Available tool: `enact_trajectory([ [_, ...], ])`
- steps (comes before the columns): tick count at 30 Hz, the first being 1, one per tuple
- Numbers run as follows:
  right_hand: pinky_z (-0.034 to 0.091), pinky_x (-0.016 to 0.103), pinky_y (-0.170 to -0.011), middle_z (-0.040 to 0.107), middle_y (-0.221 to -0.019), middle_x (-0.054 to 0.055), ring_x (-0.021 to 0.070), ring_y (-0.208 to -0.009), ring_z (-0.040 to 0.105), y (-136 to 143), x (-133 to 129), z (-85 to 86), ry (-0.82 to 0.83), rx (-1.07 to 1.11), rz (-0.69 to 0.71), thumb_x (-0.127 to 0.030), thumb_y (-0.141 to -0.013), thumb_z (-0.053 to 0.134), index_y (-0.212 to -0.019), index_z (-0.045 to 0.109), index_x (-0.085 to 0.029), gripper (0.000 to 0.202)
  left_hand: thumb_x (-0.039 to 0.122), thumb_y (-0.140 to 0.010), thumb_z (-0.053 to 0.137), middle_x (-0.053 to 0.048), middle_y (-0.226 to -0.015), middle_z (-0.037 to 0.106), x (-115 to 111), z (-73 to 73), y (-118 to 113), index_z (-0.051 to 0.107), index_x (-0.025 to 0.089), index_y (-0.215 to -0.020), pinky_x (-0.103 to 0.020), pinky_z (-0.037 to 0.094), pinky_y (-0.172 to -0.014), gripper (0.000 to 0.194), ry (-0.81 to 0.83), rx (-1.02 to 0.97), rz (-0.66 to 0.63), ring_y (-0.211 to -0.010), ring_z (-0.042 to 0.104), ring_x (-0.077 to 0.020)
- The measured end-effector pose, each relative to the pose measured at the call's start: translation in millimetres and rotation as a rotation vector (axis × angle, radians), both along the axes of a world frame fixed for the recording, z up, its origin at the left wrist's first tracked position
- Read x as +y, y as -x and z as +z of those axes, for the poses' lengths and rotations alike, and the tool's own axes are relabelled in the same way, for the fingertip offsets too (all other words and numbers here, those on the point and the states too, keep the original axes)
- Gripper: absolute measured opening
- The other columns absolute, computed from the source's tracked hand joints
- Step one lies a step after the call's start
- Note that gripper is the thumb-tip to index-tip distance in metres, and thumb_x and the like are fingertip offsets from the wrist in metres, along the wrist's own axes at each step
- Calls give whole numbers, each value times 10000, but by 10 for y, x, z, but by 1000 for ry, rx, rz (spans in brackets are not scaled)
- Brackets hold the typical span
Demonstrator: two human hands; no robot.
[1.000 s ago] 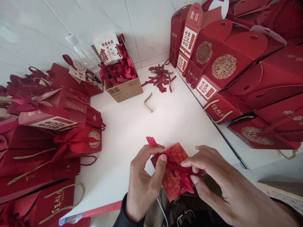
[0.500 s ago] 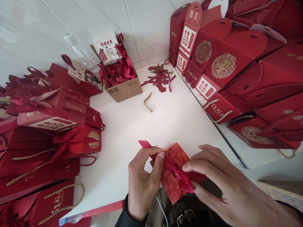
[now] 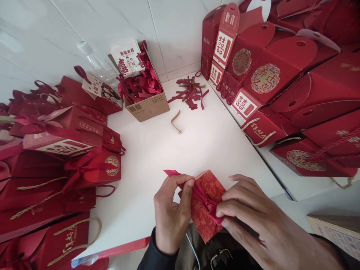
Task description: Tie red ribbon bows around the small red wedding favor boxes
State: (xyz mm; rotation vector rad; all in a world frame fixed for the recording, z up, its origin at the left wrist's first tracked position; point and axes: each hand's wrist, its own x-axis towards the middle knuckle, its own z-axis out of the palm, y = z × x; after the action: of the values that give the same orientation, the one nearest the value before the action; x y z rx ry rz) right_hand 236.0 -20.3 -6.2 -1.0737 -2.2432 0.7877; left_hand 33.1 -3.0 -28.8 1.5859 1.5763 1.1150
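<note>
Glossy white bench under soft, pale light, with a red strip along its near left edge and a narrow dark seam slanting down its right side. Behind it, grey-veined white wall tiles. Crowded along the left, a pile of deep-red paperboard gift boxes with ribbons and cord handles; along the right, a taller stack of red gift boxes with medallions and white labels. Toward the wall, an open brown cardboard carton, full of crumpled red ribbon, with a white printed card on top and a clear plastic bottle just beside. To its right, a loose heap of dark-red straps; nearer, a single curved tan strap.

At the bench's near edge, close to the body, a small orange-red box with gold floral print, set cornerwise, one corner toward the wall and another toward the lap. Long axis of the box impossible to tell behind the hands. Across its top, a shiny crimson ribbon, lying lengthwise from far left to near right, free tip pointing left, knotted near the middle. Left hand pinching the ribbon between thumb and forefinger; right hand with fingertips closed on its nearer end.
</note>
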Motion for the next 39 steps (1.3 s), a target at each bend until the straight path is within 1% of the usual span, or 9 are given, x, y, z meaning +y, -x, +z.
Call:
enact_trajectory([
  [15, 308, 459, -1111, 576, -939, 16, 200, -933, 577, -10, 47, 3, -15, 4, 14, -93, -996, 526, -1084, 549, -232, 166, 277, -981, 647, 11, -827, 724, 11, -26, 6, 717, 231, -915, -225, 523, -678, 106, 36, -83, 67, -758, 676, -121],
  [18, 317, 444, -1139, 591, -1001, 26, 201, -1026, 572, -17, 49, 0, -24, 32, -39, -102, -1008, 523, -1138, 557, -249, 199, 281, -979, 662, 15, -870, 740, 15, 18, 46, 731, 241, -924, -207, 542, -728, 97, 15, -99, 117, -793, 688, -111],
  [20, 343, 421, -1143, 599, -1147, 54, 213, -1181, 534, -32, 50, -10, -41, 8, -114, -140, -1021, 511, -1271, 539, -257, 277, 272, -989, 650, 6, -997, 755, 19, 62, 91, 731, 271, -1052, -225, 568, -805, 103, -4, -156, 124, -887, 719, -127],
  [23, 441, 380, -1065, 543, -1338, 82, 228, -1317, 458, -59, 60, -49, -41, -56, -201, -235, -1039, 486, -1447, 459, -255, 409, 252, -1014, 606, -26, -1277, 699, 22, 113, 158, 558, 357, -1400, -326, 588, -932, 403, -64, -275, 125, -1048, 730, -177],
  [25, 473, 369, -1028, 540, -1324, 75, 230, -1313, 461, -70, 71, -83, -35, -62, -214, -274, -1039, 496, -1411, 488, -267, 372, 236, -1015, 594, -51, -1363, 646, 9, 129, 180, 461, 372, -1486, -382, 584, -972, 508, -141, -316, 205, -1118, 709, -205],
  [29, 412, 393, -1114, 574, -1149, 39, 207, -1212, 529, -68, 92, -111, -36, -9, -201, -237, -1029, 524, -1138, 562, -287, 126, 153, -960, 634, -64, -1376, 601, -104, 145, 138, 575, 312, -1388, -419, 505, -1079, 460, -294, -116, 369, -1285, 597, -237],
  [32, 367, 399, -1156, 575, -1159, 42, 200, -1213, 531, -54, 94, -94, -14, -23, -174, -227, -1036, 503, -1193, 546, -276, 170, 78, -923, 603, -46, -1406, 572, -226, 154, 61, 681, 291, -1222, -425, 442, -1120, 375, -322, 221, 149, -1354, 517, -246],
  [35, 347, 413, -1171, 560, -1222, 56, 219, -1260, 508, -32, 78, -74, -1, -65, -139, -291, -1025, 542, -1283, 525, -266, 260, 95, -903, 612, -56, -1502, 488, -288, 133, 9, 687, 276, -1207, -486, 402, -1151, 361, -283, 388, -80, -1447, 398, -293],
  [39, 317, 412, -1189, 573, -1135, 28, 212, -1190, 538, -17, 47, -35, -49, -42, -142, -279, -1001, 599, -1204, 546, -285, 210, 120, -907, 632, -70, -1538, 449, -286, 97, 15, 659, 273, -1248, -545, 377, -1168, 374, -220, 396, -110, -1491, 332, -316],
])
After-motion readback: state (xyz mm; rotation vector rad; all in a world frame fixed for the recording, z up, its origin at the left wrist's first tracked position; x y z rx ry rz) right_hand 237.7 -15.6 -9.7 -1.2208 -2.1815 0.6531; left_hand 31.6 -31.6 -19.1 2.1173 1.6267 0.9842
